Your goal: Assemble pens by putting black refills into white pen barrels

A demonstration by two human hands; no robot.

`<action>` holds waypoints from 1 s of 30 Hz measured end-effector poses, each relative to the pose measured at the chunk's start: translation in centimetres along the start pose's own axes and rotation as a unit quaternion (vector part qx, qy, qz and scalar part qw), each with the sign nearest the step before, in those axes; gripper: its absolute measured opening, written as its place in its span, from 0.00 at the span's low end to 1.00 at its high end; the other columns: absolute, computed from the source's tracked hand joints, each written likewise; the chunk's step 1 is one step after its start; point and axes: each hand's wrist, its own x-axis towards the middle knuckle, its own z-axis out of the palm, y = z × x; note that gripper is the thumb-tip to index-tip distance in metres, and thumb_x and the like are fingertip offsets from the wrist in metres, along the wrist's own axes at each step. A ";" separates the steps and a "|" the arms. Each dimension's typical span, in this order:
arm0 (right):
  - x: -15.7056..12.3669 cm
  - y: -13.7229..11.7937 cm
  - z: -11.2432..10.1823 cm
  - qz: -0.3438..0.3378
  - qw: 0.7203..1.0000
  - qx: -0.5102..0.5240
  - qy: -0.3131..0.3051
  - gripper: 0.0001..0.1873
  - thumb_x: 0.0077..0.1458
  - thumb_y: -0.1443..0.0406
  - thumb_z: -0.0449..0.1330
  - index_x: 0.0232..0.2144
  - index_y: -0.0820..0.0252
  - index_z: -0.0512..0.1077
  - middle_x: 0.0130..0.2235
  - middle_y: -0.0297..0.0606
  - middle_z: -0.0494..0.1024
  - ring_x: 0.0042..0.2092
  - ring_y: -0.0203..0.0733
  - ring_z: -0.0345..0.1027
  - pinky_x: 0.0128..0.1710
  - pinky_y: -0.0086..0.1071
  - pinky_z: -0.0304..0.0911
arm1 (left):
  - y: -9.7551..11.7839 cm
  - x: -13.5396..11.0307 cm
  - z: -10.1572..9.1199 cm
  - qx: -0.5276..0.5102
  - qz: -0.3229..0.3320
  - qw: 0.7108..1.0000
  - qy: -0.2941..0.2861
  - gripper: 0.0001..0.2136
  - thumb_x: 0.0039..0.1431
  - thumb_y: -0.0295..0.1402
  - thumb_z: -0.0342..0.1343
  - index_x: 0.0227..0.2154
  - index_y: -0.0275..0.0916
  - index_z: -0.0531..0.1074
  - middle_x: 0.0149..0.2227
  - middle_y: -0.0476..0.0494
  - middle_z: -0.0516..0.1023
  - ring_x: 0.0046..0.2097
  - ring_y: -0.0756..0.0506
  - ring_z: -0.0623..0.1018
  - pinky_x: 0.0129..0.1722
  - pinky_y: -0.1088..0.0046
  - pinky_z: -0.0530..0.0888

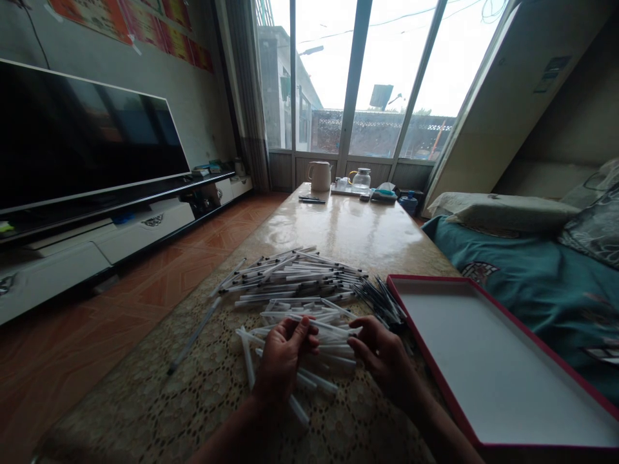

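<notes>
My left hand [285, 351] is closed, with thumb and fingers pinching one end of a white pen barrel [331, 327]. My right hand [382, 351] has thumb and fingertips closed at the barrel's other end, where a small dark tip shows. Under and around both hands lie loose translucent white pen tubes [333, 351]. Beyond them spreads a pile of white pens with dark ends [294, 274]. A bundle of thin dark pen refills [382, 299] rests just past my right hand. One pen [193, 338] lies apart on the left.
A shallow box with a red rim [435, 341] and white inside stands at the right. At the table's far end are a beige jug [320, 176], a glass pot [361, 179] and a tissue pack [384, 192]. A bed [527, 258] borders the table's right side.
</notes>
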 end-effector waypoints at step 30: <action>0.0 0.2 0.1 0.001 1.000 0.003 -0.021 0.16 0.61 0.55 0.49 0.30 0.60 0.67 0.22 0.31 0.69 0.24 0.35 0.62 0.25 0.26 0.56 | 0.3 -0.1 0.2 0.001 0.010 1.000 0.000 0.18 0.36 0.41 0.69 0.28 0.32 0.75 0.21 0.50 0.75 0.20 0.54 0.72 0.19 0.81 0.71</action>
